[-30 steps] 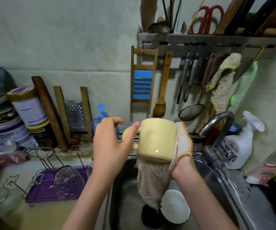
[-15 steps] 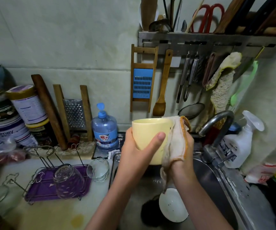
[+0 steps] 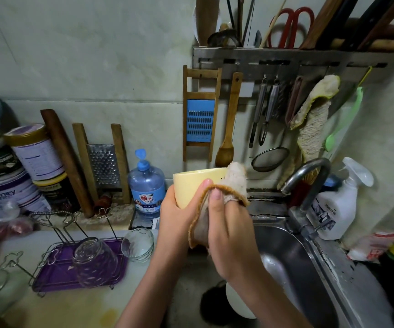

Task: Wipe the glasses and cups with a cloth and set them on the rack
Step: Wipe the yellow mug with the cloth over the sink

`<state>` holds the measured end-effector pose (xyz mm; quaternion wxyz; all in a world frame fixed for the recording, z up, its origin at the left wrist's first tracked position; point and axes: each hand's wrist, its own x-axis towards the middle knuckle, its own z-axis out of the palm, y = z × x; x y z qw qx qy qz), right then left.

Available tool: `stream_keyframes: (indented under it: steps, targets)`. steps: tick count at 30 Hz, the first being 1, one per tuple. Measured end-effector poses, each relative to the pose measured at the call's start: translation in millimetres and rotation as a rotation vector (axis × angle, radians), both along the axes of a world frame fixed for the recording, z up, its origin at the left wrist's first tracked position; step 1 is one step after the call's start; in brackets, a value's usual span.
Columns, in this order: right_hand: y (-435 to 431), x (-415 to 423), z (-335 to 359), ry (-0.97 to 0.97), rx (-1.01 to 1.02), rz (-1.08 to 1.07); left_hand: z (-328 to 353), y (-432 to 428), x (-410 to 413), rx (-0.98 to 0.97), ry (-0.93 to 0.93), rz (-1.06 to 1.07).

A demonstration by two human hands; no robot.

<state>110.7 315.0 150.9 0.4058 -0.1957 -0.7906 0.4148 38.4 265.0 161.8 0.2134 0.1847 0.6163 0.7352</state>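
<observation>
Two grips meet on one yellow mug (image 3: 191, 183), which you hold upright in the air, over the line where the worktop (image 3: 72, 308) meets the left rim of the steel sink (image 3: 286, 256). Your left grip (image 3: 179, 214) wraps the mug's lower wall from the left, with the thumb across the near side and the fingers curled round behind. Your right grip (image 3: 229, 228) pinches the orange-edged cloth (image 3: 237, 183) against the mug. Its thumb presses on the outside, and its cloth-covered fingers rise over the right part of the rim. Whether they reach inside, you cannot tell. A loose end of the cloth hangs down between your two wrists.

On the worktop, left of the sink, stands the wire rack (image 3: 49, 268) with its purple tray. One clear glass (image 3: 94, 261) sits mouth down on it, tilted. A second glass (image 3: 138, 243) rests on the worktop, just beside the rack's back right corner. At the worktop's back edge a blue-capped bottle (image 3: 147, 185) stands against the wall. In the sink lies a white bowl (image 3: 236, 304), partly hidden by your right forearm. The tap (image 3: 309, 176) arches over the sink's back rim, with a white spray bottle (image 3: 340, 204) just to its right.
</observation>
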Motion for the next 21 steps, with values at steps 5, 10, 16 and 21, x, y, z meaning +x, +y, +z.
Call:
stream_keyframes:
  steps: [5, 10, 16, 21]
  targets:
    - [34, -16, 5, 0.119, -0.526, 0.268, -9, -5, 0, 0.052, 0.037, -0.011]
    - [51, -25, 17, 0.068, -0.896, 0.294, -13, -6, 3, 0.053, 0.065, -0.064]
    - [3, -2, 8, 0.002, -0.157, 0.007, -5, -1, -8, -0.029, 0.028, -0.04]
    - [7, -5, -7, -0.009, 0.105, 0.019, -3, -4, -12, 0.002, -0.024, -0.059]
